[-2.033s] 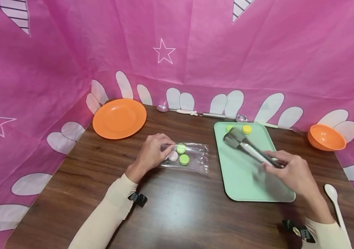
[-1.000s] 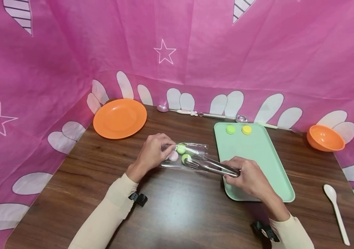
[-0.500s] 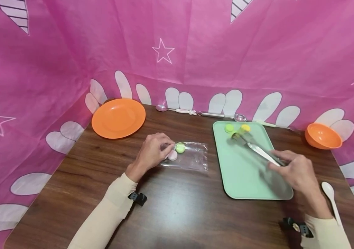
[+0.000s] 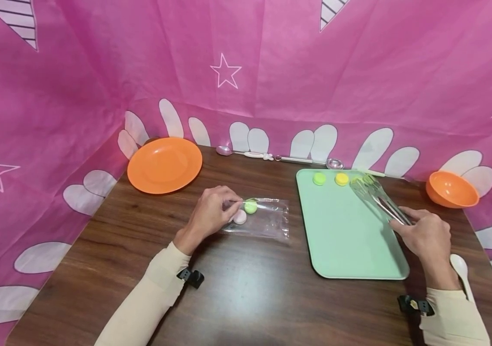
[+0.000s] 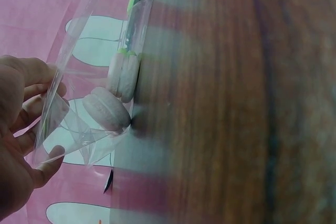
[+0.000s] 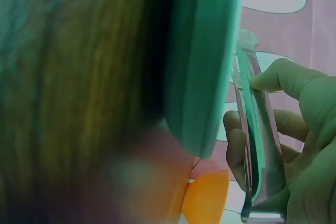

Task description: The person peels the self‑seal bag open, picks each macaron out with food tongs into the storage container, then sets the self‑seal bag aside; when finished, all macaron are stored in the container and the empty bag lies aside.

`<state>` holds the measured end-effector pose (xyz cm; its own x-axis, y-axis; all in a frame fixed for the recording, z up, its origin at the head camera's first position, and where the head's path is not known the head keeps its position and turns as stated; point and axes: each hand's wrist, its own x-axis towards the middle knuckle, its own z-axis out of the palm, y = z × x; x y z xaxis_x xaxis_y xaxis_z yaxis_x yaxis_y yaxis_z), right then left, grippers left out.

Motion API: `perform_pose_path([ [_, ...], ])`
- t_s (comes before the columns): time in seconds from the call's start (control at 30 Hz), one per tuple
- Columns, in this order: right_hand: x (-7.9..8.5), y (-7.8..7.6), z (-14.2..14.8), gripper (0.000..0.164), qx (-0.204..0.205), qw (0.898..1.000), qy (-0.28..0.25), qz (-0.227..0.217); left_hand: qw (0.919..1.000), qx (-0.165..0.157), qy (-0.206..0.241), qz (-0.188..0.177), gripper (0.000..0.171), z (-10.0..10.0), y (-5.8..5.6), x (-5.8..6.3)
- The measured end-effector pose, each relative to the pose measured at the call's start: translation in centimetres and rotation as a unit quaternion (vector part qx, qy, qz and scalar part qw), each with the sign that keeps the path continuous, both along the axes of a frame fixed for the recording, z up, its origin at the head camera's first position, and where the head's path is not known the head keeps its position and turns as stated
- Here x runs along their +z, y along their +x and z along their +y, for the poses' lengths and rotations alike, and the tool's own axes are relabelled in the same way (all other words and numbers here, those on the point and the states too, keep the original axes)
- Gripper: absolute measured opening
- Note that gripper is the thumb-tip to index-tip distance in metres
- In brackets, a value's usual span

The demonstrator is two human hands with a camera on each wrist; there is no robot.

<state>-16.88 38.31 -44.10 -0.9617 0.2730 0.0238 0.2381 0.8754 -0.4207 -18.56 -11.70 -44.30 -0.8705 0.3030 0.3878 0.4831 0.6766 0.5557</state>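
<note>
My left hand [image 4: 215, 211] pinches the open edge of a clear plastic bag [image 4: 272, 221] lying on the table. Inside it are a green macaron [image 4: 251, 206] and pale macarons [image 4: 239, 217]; the left wrist view shows them as pale macarons [image 5: 106, 109] bunched near the mouth. My right hand [image 4: 427, 235] grips metal tongs [image 4: 386, 204], whose heads are over the far right corner of the mint-green tray [image 4: 345, 240]. Green shows at the tong heads, probably a macaron, partly hidden by them. Left of it on the tray sit a green macaron [image 4: 319, 179] and a yellow macaron [image 4: 341, 179].
An orange plate [image 4: 165, 166] is at the back left, an orange bowl [image 4: 452, 190] at the back right. Along the back edge lie a spoon [image 4: 224, 151] and a round-headed metal scoop [image 4: 334, 164]. A white spoon [image 4: 459, 264] lies beside my right forearm.
The tongs reached into the bag, came out with a green macaron and swung right over the tray, now at its far right corner. The left hand has stayed on the bag.
</note>
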Motion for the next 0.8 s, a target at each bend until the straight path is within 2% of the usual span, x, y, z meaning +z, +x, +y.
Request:
perform_pose_path([
  [0.1, 0.4, 0.3, -0.5, 0.059, 0.002, 1.0, 0.003, 0.028, 1.0, 0.0, -0.001, -0.002, 0.009, 0.0, 0.0, -0.1],
  [0.2, 1.1, 1.2, -1.4, 0.056, 0.023, 0.996, 0.001, 0.086, 1.0, -0.001, -0.002, -0.003, 0.009, 0.0, 0.1, -0.1],
  [0.3, 1.9, 2.5, -2.8, 0.053, 0.086, 0.985, -0.004, 0.147, 1.0, -0.002, -0.001, -0.001, 0.009, 0.0, 0.1, 0.0],
  [0.4, 2.4, 3.9, -4.8, 0.051, 0.172, 0.968, -0.014, 0.183, 1.0, -0.002, 0.002, 0.001, 0.01, 0.0, 0.1, 0.0],
  [0.57, 2.2, 5.3, -8.5, 0.044, 0.276, 0.945, -0.025, 0.173, 1.0, -0.004, 0.004, 0.001, 0.01, 0.0, 0.0, 0.0],
  [0.67, 1.7, 5.3, -10.6, 0.039, 0.303, 0.942, -0.026, 0.145, 1.0, -0.005, 0.005, 0.003, 0.009, 0.0, 0.0, 0.0],
  [0.8, 0.8, 4.5, -12.9, 0.037, 0.305, 0.944, -0.031, 0.125, 0.9999, -0.008, 0.001, 0.008, 0.009, -0.1, -0.1, -0.1],
])
